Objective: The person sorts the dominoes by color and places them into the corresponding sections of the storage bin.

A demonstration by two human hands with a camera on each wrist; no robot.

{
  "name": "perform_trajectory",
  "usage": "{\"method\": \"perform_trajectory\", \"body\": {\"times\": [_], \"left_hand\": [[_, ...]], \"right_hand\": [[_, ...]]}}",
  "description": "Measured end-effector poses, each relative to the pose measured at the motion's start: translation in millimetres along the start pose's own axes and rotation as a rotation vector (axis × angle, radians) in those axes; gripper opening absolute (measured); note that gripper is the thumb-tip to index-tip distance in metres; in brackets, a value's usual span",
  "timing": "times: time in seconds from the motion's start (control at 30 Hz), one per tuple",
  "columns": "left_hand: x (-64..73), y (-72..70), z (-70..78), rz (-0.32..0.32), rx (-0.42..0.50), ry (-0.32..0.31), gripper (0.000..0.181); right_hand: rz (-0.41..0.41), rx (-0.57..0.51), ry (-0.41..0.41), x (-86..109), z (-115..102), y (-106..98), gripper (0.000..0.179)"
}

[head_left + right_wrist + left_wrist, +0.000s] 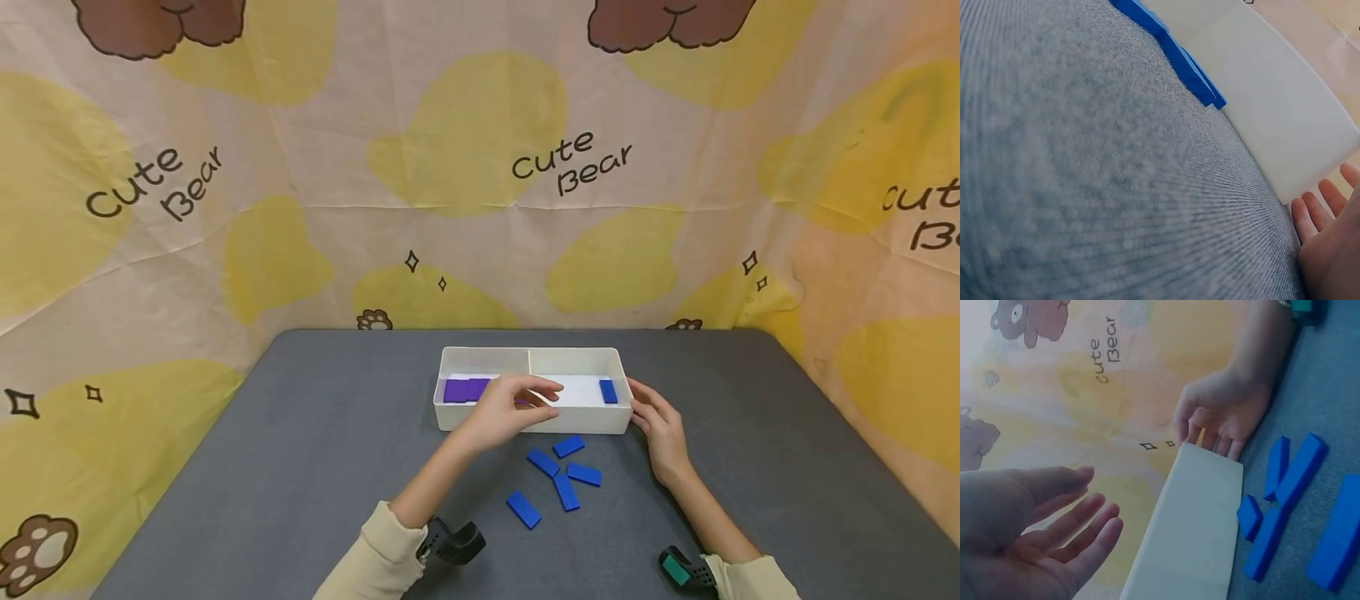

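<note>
A white two-compartment box [581, 420] stands on the dark grey table. My left hand [504, 410] hovers over its middle, thumb and fingers apart and loosely bent, with nothing visible between them; the left wrist view shows the same gap. Purple tiles [455, 391] lie in the left compartment, partly hidden by this hand. One blue tile [608, 392] lies at the right end of the right compartment. My right hand [663, 437] is at the box's right end, its fingertips [1313, 209] touching the end wall. Several loose blue tiles [567, 492] lie in front of the box.
The grey tabletop [315, 467] extends around the box on both sides. Behind it hangs a patterned cloth [465, 167] with yellow patches and printed words. Each wrist wears a black band [453, 543].
</note>
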State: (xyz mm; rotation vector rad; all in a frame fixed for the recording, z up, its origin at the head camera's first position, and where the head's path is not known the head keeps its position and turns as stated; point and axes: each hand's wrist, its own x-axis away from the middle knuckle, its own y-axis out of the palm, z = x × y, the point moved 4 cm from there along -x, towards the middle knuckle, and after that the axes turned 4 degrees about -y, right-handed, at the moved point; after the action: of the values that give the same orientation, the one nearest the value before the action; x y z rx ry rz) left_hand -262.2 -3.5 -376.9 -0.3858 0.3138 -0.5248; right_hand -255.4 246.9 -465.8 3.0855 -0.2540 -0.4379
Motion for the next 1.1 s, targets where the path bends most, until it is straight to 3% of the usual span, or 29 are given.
{"method": "perform_trajectory", "body": {"times": [0.4, 0.73, 1.1], "left_hand": [[22.4, 4.0, -31.7, -0.279, 0.027, -0.066, 0.033], [34.1, 10.6, -46.8, -0.484, 0.053, -0.128, 0.033], [39.8, 9.1, -65.4, -0.631, 0.158, -0.182, 0.034]], "right_hand": [[0.006, 0.007, -0.002, -1.7, 1.1, 0.5, 0.045], [-0.006, 0.010, -0.004, -0.3, 1.2, -0.1, 0.045], [-0.005, -0.001, -0.010, -0.7, 0.9, 0.3, 0.044]]}}
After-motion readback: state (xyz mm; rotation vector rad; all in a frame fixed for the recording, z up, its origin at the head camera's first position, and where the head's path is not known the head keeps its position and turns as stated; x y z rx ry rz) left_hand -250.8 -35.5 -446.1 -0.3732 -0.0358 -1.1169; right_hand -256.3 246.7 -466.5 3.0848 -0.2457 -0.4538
